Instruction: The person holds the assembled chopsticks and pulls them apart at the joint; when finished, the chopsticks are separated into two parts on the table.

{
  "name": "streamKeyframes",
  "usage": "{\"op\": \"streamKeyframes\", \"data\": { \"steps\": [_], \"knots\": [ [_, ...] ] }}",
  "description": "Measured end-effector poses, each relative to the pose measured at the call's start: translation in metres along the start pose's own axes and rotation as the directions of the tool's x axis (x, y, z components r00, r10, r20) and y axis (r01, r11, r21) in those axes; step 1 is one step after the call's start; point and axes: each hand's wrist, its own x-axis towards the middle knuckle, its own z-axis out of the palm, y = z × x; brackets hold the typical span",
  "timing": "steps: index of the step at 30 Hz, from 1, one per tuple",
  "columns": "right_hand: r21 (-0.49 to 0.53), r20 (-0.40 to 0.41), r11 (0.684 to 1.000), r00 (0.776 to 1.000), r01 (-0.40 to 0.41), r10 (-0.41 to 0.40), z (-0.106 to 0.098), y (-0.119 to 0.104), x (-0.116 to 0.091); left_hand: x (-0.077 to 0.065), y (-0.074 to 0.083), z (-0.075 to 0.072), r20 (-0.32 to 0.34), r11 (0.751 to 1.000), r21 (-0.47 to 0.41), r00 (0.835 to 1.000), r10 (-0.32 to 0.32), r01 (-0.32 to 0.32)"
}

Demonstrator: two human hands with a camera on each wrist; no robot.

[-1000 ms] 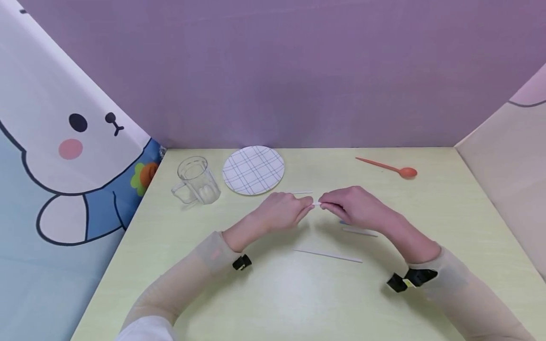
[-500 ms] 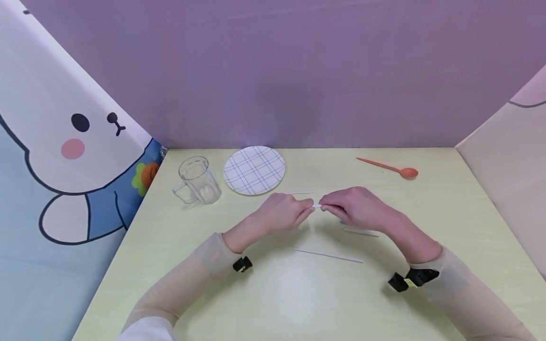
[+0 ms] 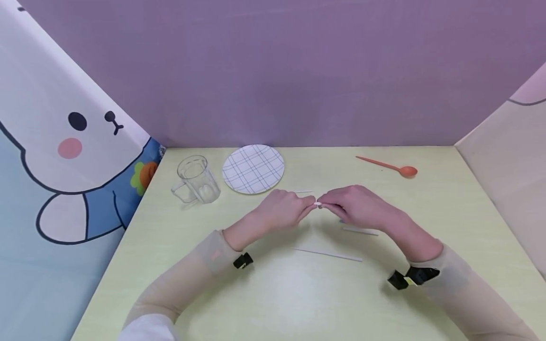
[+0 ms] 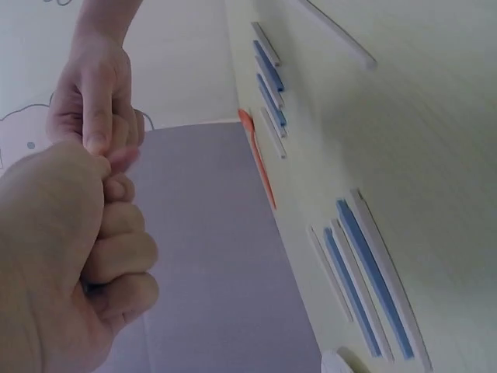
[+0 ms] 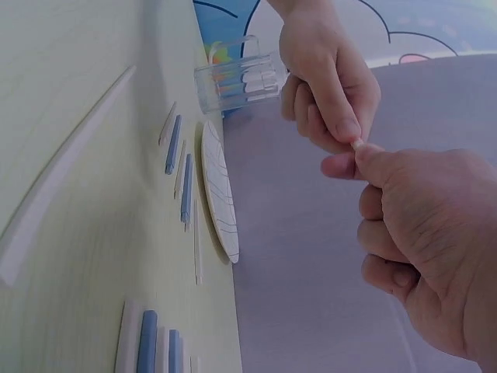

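Above the middle of the table, my left hand [image 3: 281,208] and right hand [image 3: 362,206] meet almost fingertip to fingertip. Between them they pinch a small white piece [image 3: 317,203], one end in each hand. Most of it is covered by fingers, so its full shape cannot be told. In the right wrist view only a short white bit [image 5: 357,144] shows between the thumbs. Below the hands, blue sticks [image 4: 376,272] and white sticks [image 4: 390,280] lie side by side in two groups. A longer white stick [image 3: 327,255] lies alone nearer the front.
At the table's back left stand a clear handled mug [image 3: 198,182] and a round white plate [image 3: 253,169] with grid lines. An orange spoon [image 3: 408,172] lies at the back right. A purple backdrop [image 3: 298,76] rises behind the table's far edge.
Both hands' fingertips have drawn slightly closer together, and less of the white piece shows between them. A small greyish part now appears under it. Everything on the table stays in place.
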Motion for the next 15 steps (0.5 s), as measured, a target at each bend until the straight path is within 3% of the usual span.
{"op": "streamKeyframes", "data": {
  "steps": [4,15],
  "knots": [
    [0.017,-0.019,0.999,0.999,0.043,-0.043,-0.0001,0.0032,-0.0006,-0.0015,-0.0028,-0.0014,-0.032,0.998,0.051,0.999,0.037,-0.036],
    [0.013,-0.075,0.999,0.997,0.033,-0.032,0.0053,0.003,-0.0026,-0.0033,0.0021,-0.0005,-0.06,0.995,0.091,0.998,-0.028,0.033]
  ]
}}
